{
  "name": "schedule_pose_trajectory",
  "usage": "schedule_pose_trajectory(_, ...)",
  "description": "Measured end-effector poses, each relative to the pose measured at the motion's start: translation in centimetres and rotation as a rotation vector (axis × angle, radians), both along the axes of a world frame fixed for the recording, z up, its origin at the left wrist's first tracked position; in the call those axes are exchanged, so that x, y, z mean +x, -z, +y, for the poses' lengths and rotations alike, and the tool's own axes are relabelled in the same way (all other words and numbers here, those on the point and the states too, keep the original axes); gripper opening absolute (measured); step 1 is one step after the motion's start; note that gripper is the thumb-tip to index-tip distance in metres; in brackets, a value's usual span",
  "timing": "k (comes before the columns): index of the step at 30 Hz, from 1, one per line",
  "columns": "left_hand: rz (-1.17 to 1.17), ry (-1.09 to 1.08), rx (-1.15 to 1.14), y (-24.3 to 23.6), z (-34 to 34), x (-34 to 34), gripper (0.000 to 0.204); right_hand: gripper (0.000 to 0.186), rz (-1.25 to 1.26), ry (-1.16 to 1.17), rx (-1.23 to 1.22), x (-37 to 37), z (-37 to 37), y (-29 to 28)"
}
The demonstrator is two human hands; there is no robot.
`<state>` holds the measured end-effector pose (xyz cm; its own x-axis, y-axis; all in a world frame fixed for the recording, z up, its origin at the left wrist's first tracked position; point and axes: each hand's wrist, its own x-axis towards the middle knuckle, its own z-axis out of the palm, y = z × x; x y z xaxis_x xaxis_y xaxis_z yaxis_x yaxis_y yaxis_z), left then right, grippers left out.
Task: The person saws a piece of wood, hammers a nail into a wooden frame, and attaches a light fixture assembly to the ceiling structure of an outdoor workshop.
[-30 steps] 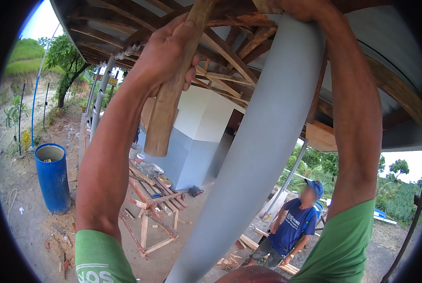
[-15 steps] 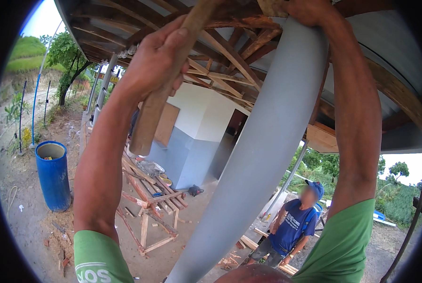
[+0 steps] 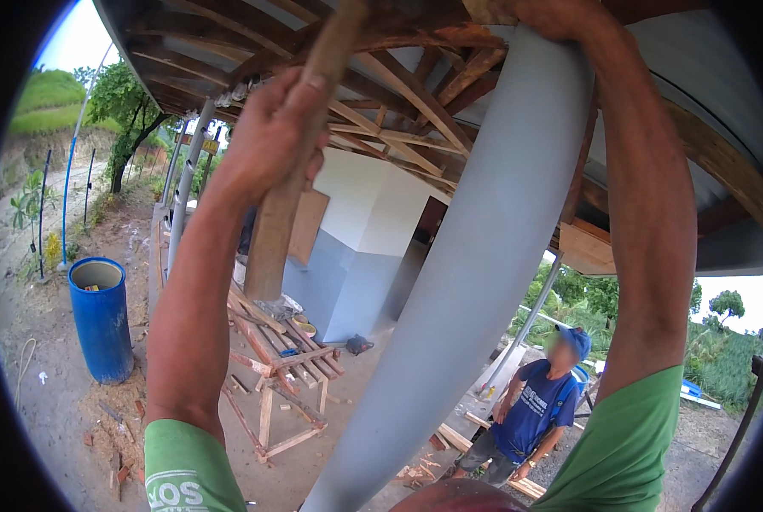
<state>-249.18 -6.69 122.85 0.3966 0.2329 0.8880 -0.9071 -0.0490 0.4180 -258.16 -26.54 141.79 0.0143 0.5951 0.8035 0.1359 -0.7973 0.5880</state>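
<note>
My left hand (image 3: pixel 281 136) is closed round a thick wooden handle (image 3: pixel 272 243), like that of a hammer. Its upper end is blurred and runs up to the top edge, where no tool head shows. High on the right, my right hand (image 3: pixel 560 19) is at the top of a round grey post (image 3: pixel 475 230). Its fingers are partly cut off by the frame and close on the end of a short piece of wood (image 3: pixel 489 10) beside the post top. Just above and behind both hands run brown roof timbers (image 3: pixel 415 94).
A person in a blue cap and dark shirt (image 3: pixel 530 414) stands below right of the post. A timber sawhorse stand (image 3: pixel 292 367) bears loose planks. A blue barrel (image 3: pixel 101 328) stands at left. A white and blue-grey wall (image 3: pixel 364 230) is behind.
My left hand and the wooden handle have moved slightly down, the handle tilting more upright. My right hand stays at the post top. The view has shifted slightly.
</note>
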Motion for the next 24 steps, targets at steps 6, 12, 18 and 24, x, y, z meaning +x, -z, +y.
schedule_pose_trajectory(6, -0.249, 0.295, -0.419, -3.2, 0.8, 0.9, 0.035, 0.041, 0.129, -0.039, 0.01, 0.0, 1.0, -1.1)
schedule_pose_trajectory(12, 0.079, 0.081, 0.016, -1.3, -3.2, -1.3, 0.033, 0.04, 0.115, 0.012, 0.012, -0.7, -0.4, -1.0)
schedule_pose_trajectory(18, -0.28, 0.343, -0.602, -3.1, 1.8, 1.6, 0.034, 0.039, 0.133, -0.019, 0.036, 1.1, 1.4, -0.2)
schedule_pose_trajectory(24, 0.165, 0.261, 0.015, -1.9, -3.4, -0.1, 0.027, 0.039, 0.05, 0.033, 0.053, 1.2, 0.0, -1.6)
